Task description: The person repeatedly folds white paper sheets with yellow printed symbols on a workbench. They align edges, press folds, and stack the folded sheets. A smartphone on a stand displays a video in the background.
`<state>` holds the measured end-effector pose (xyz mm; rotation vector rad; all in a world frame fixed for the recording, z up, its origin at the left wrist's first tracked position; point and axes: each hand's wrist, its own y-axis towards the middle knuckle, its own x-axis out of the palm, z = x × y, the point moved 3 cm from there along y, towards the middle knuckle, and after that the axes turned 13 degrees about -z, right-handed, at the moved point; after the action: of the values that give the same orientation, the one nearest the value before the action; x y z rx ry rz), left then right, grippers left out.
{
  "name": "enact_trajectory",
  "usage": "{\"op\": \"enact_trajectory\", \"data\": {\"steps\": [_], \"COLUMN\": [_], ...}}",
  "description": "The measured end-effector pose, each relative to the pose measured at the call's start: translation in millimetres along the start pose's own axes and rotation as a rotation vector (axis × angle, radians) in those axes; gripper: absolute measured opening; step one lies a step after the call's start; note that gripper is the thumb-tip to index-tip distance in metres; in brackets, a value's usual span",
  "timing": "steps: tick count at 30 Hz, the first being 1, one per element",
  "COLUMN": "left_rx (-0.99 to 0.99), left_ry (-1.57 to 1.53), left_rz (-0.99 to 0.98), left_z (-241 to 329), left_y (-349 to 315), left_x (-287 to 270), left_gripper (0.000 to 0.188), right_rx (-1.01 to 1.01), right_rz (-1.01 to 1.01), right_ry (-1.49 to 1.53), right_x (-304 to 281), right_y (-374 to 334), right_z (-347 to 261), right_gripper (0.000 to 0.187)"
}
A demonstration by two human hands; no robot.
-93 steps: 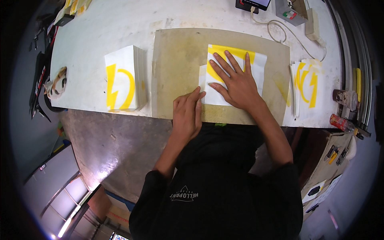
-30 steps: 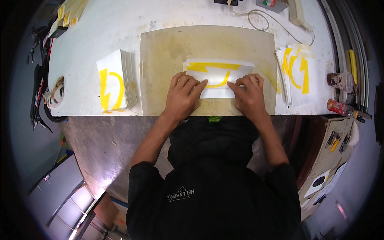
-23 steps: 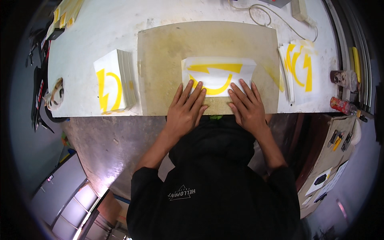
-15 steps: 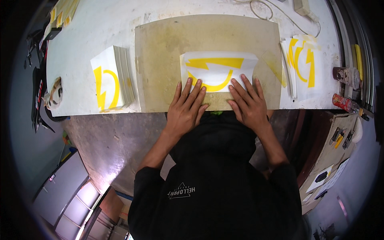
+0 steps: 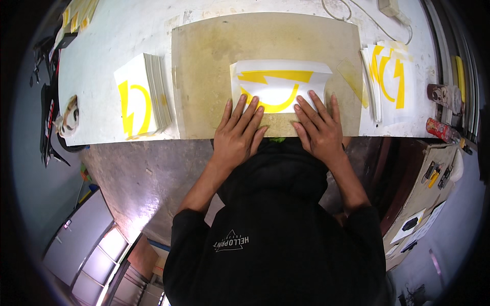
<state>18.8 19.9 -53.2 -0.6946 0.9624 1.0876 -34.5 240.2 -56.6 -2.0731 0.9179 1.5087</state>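
A white sheet of paper (image 5: 275, 81) with yellow printed shapes lies on a tan mat (image 5: 214, 46), its far edge raised in a crease or curl. My left hand (image 5: 239, 127) rests flat with its fingers spread, the fingertips on the sheet's near left corner. On the near right corner lie the fingertips of my right hand (image 5: 320, 122), whose fingers are stretched out too. Both thumbs point inward over the mat's near edge. Neither hand grips anything.
A thick stack of printed papers (image 5: 148, 97) stands left of the mat, and a looser pile (image 5: 390, 81) lies to its right. A cable (image 5: 375, 23) runs across the far right of the white table (image 5: 97, 66). A red-labelled bottle (image 5: 442, 130) sits by the right edge.
The whole view has shifted slightly. Both hands keep nearly the same flat position at the sheet's near edge, and the sheet itself looks hardly moved on the mat.
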Motion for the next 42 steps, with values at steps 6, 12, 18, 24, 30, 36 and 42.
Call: {"op": "enact_trajectory", "data": {"steps": [6, 12, 18, 24, 30, 36, 42], "left_rx": [-0.05, -0.148, -0.198, -0.216, -0.255, -0.281, -0.189], "left_ry": [0.012, -0.097, 0.016, -0.03, 0.02, 0.043, 0.019], "left_rz": [0.21, 0.25, 0.218, 0.223, 0.247, 0.275, 0.222], "left_z": [5.7, 2.6, -14.2, -19.0, -12.9, 0.1, 2.3], "left_y": [15.4, 22.1, 8.2, 7.8, 10.6, 16.9, 18.5], "left_x": [-4.1, -4.5, -26.1, -23.2, -23.2, -20.3, -13.2], "left_gripper": [0.029, 0.027, 0.028, 0.026, 0.023, 0.026, 0.034], "right_rx": [0.017, 0.041, 0.047, 0.009, 0.257, 0.348, -0.073], "right_rz": [0.095, 0.141, 0.06, 0.064, 0.116, 0.143, 0.158], "right_ry": [0.027, 0.113, 0.08, 0.129, 0.058, 0.065, 0.074], "right_x": [-10.6, -9.8, -19.6, 10.7, -27.2, -40.2, -58.5], "right_y": [18.0, 38.5, 39.2, 66.7, 3.4, 6.2, 113.8], "right_z": [-7.6, -7.8, -7.7, -44.3, 24.6, 10.2, -38.7], "right_gripper": [0.027, 0.028, 0.03, 0.027, 0.026, 0.029, 0.033]}}
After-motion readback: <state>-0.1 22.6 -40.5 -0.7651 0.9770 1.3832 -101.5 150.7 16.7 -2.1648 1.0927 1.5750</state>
